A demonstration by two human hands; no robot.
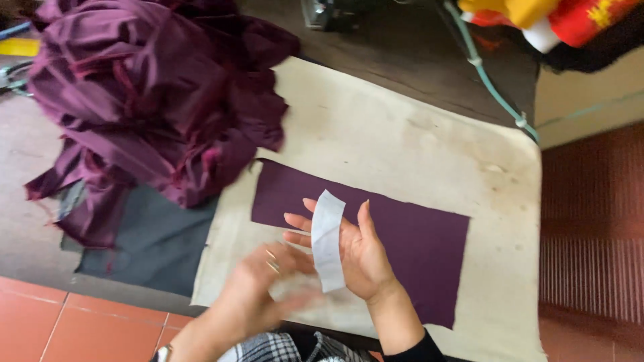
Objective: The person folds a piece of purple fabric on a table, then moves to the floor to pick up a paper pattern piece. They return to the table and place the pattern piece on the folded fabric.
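Head camera looks down on our two hands over a padded desk. Our right hand (362,251) lies palm up, its grip loose, with a curved white strip (327,241) of stiffening cloth resting across the fingers. Our left hand (265,285) is blurred just beside it, touching the strip's lower end; we cannot tell how tightly its grip closes. Beneath both hands lies a flat rectangle of purple cloth (416,245), spread smooth on the cream desk cover (402,134). We judge the strip not yet laid onto the rectangle, so the joining is still to do. Farther left, a crumpled heap of purple fabric (147,94) sits partly over a dark grey piece (154,245). Orange floor tiles (80,322) show at the lower left.
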